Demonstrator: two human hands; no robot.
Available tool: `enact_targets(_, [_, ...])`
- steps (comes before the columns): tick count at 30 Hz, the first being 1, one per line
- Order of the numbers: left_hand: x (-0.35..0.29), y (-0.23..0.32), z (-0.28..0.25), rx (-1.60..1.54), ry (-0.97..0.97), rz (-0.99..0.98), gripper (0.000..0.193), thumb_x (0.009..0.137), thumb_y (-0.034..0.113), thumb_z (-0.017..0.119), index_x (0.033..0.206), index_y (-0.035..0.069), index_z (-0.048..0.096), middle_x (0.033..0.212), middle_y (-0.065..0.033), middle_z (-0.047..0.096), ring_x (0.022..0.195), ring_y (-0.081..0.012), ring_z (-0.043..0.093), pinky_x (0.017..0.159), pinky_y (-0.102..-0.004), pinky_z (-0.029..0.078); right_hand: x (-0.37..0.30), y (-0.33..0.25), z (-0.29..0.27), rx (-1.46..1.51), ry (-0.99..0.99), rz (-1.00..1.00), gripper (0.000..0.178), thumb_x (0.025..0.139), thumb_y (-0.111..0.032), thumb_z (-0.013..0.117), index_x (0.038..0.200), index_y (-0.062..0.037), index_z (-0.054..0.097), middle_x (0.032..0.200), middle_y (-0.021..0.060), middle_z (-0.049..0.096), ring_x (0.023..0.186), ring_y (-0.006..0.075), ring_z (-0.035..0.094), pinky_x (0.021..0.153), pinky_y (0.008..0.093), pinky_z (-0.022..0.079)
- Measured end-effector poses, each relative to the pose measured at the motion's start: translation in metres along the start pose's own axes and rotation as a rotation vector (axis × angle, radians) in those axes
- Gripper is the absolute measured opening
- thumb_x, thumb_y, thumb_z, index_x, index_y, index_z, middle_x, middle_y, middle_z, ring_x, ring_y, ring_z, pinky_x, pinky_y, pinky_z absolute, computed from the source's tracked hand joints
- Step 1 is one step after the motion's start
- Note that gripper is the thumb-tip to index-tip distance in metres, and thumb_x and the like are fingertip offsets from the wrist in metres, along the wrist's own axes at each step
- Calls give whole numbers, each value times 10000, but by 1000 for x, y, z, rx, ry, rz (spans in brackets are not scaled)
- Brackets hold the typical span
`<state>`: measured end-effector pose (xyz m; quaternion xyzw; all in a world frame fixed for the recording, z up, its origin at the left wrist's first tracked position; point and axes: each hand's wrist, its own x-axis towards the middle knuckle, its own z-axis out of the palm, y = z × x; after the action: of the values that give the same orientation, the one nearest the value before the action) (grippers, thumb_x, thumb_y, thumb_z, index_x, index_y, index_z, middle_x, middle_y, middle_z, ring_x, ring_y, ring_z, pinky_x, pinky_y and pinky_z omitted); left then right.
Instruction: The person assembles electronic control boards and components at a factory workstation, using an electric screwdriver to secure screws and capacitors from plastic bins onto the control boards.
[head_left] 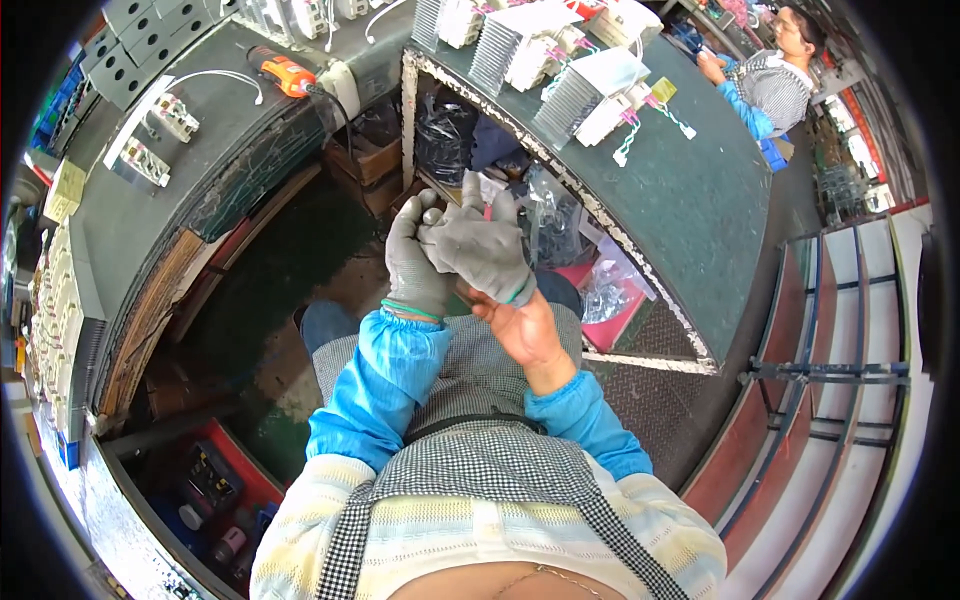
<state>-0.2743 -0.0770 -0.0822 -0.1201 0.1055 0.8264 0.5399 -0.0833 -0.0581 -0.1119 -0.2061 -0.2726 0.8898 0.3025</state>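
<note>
In the middle, before my lap, both hands meet. My left hand point(415, 262) wears a grey work glove with a green-edged cuff, its fingers bent round the side of a second grey glove point(482, 248). My right hand point(528, 335) shows bare wrist and palm below that glove's green cuff, a few bare fingertips curling at its left. The upper part of my right hand is hidden by the glove, so how far inside it the fingers reach cannot be made out. Some of the glove's fingers stand up, spread apart. Blue sleeve covers reach both my wrists.
The green worktop point(690, 220) at right carries finned heatsink assemblies point(590, 95) with wires. An orange power screwdriver point(282, 72) lies on the left bench. Plastic bags point(605, 285) fill the shelf below. A rack point(835, 340) stands right; a co-worker point(775, 85) sits far right.
</note>
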Motion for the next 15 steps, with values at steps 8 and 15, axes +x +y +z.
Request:
enact_targets(8, [-18,7,-27,901,61,379,388,1044,280,626,1313,1,647,986,-49,679,923,-169,654,868,-308,551,0,-23,6,156,166,-114,390,1004,44,533,1372,-71,590,1311,94,690,1164,242,682,940,411,581])
enact_targets(15, [-67,10,-59,1516,-4,252,621,959,407,771,1375,-15,585,1078,-120,728,977,-195,715,854,-328,577,18,4,3,-679,257,-180,345,908,53,670,1252,29,644,1129,85,735,1001,146,689,887,296,550])
